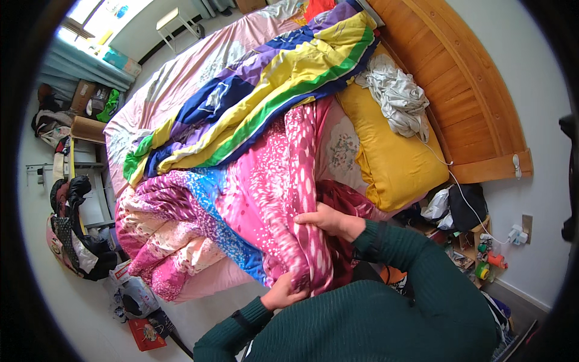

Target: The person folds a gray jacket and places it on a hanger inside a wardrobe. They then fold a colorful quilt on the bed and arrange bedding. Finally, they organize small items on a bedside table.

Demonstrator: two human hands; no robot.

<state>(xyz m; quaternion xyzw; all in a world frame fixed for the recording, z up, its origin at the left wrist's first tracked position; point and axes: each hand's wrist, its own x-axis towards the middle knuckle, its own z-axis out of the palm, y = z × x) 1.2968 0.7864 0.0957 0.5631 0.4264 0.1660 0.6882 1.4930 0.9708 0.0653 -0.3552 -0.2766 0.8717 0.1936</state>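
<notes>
A pink and magenta quilt (pixel 258 181) with white speckles and a blue band lies across the near side of the bed. My left hand (pixel 284 293) grips its edge close to my body. Higher up the same edge, my right hand (pixel 332 221) holds a fold with the thumb on top. Dark red fabric (pixel 339 199) shows beside and beneath my right hand. Toward the left, the quilt bunches into a thick heap. Beyond it stretches a striped quilt (pixel 267 86) in yellow, green, navy and purple, rumpled lengthwise over the bed.
A yellow pillow (pixel 393 158) with a crumpled white cloth (pixel 393 95) on it rests by the wooden headboard (pixel 461 86). A white cable (pixel 459 185) runs to a wall socket. Bags (pixel 133 294) stand on the floor at left, and a stool (pixel 174 22) beyond the bed.
</notes>
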